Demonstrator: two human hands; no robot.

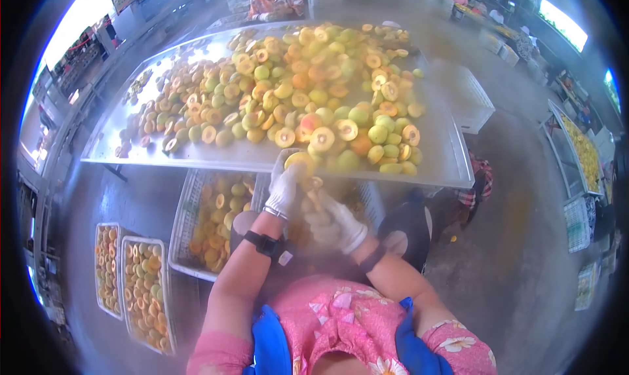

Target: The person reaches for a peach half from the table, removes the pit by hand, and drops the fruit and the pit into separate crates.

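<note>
My left hand (284, 185), in a white glove, is closed around a yellow peach (299, 161) just off the near edge of the metal table. My right hand (331, 221), also gloved, sits lower and to the right. Its fingers are wrapped round a small tool (316, 193) with a rounded end, close beneath the peach; haze blurs its exact shape. On the table (432, 146) in front of both hands lies a wide heap of yellow-green and orange peaches (262, 93), many cut in half, with brown centres showing.
Below the table edge, a white crate (178, 234) holds peach halves, partly behind my arms. Two more filled crates (164, 296) (98, 267) stand on the floor at left. A white basket (481, 106) is at the table's right. Across the table is another person (275, 1).
</note>
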